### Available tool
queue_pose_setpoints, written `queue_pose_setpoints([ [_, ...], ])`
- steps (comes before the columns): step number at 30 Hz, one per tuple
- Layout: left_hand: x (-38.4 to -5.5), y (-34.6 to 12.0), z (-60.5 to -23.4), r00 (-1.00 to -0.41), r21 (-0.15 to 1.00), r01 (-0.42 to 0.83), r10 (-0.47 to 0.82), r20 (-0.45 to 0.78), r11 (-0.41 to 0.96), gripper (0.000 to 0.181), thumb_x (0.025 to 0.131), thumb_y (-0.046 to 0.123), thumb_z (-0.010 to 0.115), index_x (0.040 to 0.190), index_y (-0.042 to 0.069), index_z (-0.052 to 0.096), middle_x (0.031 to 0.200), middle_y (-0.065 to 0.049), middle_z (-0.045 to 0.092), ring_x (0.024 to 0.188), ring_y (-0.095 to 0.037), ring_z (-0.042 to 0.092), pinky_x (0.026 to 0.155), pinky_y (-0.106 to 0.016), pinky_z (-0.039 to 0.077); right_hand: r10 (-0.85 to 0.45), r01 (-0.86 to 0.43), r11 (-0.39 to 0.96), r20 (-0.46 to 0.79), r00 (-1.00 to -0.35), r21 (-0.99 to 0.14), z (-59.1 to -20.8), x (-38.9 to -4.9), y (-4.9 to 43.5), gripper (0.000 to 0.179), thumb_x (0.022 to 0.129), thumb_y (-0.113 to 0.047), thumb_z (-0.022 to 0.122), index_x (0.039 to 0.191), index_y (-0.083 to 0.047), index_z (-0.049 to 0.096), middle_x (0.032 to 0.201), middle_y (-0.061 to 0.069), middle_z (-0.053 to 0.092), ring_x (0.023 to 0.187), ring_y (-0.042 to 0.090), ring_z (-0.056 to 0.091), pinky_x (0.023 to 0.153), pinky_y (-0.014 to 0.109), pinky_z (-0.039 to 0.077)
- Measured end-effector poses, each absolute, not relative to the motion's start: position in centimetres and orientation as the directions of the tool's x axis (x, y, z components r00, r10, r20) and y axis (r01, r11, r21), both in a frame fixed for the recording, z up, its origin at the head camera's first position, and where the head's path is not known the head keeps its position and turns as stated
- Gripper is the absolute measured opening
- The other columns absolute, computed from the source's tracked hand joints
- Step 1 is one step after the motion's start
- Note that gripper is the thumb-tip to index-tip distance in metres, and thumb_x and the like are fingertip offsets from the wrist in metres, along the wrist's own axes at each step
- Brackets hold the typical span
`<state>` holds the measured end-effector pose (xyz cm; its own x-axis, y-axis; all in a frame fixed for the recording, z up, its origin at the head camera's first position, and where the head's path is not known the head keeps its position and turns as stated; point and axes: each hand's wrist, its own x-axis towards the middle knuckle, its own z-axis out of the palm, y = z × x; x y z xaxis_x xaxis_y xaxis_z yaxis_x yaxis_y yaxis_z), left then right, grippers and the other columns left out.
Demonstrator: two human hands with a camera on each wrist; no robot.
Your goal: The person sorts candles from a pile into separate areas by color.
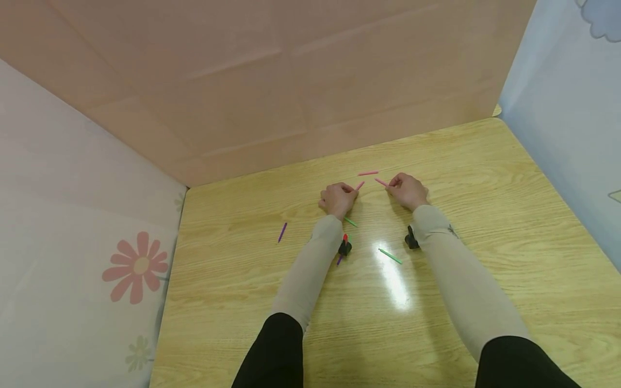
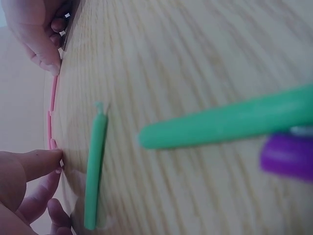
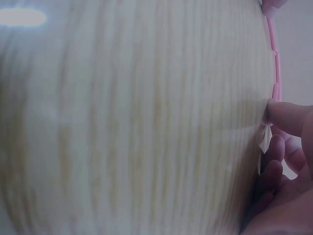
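Note:
Near the back of the table my left hand (image 1: 338, 199) pinches a slim pink candle (image 1: 359, 185) by its near end, between thumb and fingertip. Opposite it, my right hand (image 1: 408, 191) pinches a second pink candle (image 1: 381, 182), whose free end points inward and back. Between and beyond the two lies a third pink candle (image 1: 368, 173), roughly parallel to the back edge. The held pair slant toward its ends. In the left wrist view both hands show low over the table, and a green candle (image 2: 96, 171) with a wick lies close to my left fingers.
Under the left forearm lie a green candle (image 1: 350, 221), a red piece (image 1: 345, 237) and a purple candle (image 1: 339, 261), partly hidden by the black wrist camera. Another green candle (image 1: 390, 256) lies between the arms, a purple one (image 1: 282, 232) to the left. A brown panel (image 1: 301, 108) borders the table.

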<state>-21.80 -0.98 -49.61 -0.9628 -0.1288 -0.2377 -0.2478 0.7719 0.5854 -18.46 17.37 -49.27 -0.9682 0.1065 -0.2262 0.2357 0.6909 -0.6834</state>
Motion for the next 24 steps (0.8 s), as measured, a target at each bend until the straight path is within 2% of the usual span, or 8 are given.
queue_pose_setpoints([
  [10,-21.69,-0.88,-49.49,-0.963,0.551,-0.238,-0.120,-0.242,0.800,0.017,0.086,0.041,0.070,0.081,0.025,0.072,0.099,0.007,0.063,0.102,-0.021,0.047,0.089,-0.045,0.030,0.111,0.236,0.694,-0.224,-0.968,-0.680,-49.06,-18.35,17.38,0.026,0.097,-0.027,0.054,0.109,-0.004,0.057,0.107,0.019,0.061,0.097,0.036,0.055,0.094,0.058,0.030],
  [24,-21.61,-1.20,-49.31,-0.963,0.575,-0.231,-0.102,-0.248,0.785,0.016,0.087,0.039,0.070,0.083,0.024,0.071,0.099,0.006,0.063,0.104,-0.022,0.047,0.092,-0.046,0.030,0.106,0.233,0.695,-0.223,-0.969,-0.680,-49.06,-18.44,17.31,0.027,0.097,-0.027,0.054,0.109,-0.003,0.057,0.109,0.020,0.061,0.099,0.037,0.055,0.094,0.058,0.031],
])
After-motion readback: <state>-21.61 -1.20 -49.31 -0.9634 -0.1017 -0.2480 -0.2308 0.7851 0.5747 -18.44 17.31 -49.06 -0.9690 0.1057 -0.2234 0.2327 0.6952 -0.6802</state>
